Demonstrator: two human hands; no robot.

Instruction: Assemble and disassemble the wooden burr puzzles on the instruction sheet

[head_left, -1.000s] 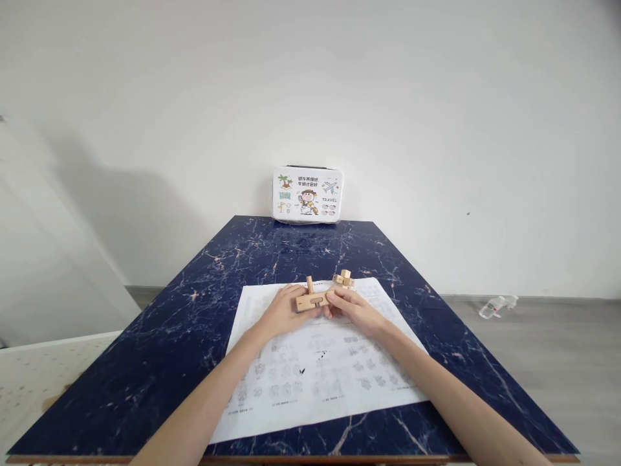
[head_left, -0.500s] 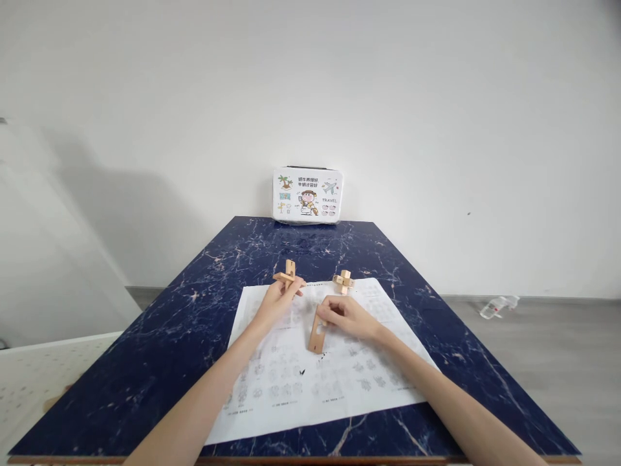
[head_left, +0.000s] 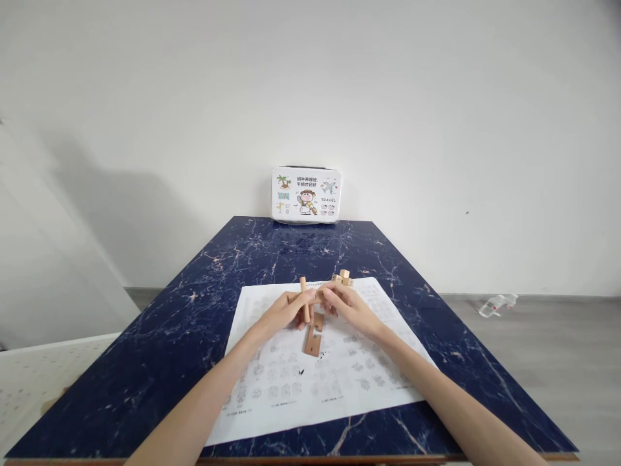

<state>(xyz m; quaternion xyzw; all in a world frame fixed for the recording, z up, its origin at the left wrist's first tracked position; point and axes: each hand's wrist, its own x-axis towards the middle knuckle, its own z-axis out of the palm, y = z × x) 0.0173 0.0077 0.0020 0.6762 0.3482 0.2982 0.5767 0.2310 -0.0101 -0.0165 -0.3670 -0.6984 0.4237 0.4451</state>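
Left hand [head_left: 281, 314] and right hand [head_left: 352, 309] grip crossed wooden pieces [head_left: 304, 298] between them; notched wooden plate [head_left: 311, 344] (cut-out on one side) lies just nearer, on printed sheet [head_left: 264, 417].

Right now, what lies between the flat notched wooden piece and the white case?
In the head view: the left hand with a wooden rod, the right hand, part of the printed sheet, then blue tabletop.
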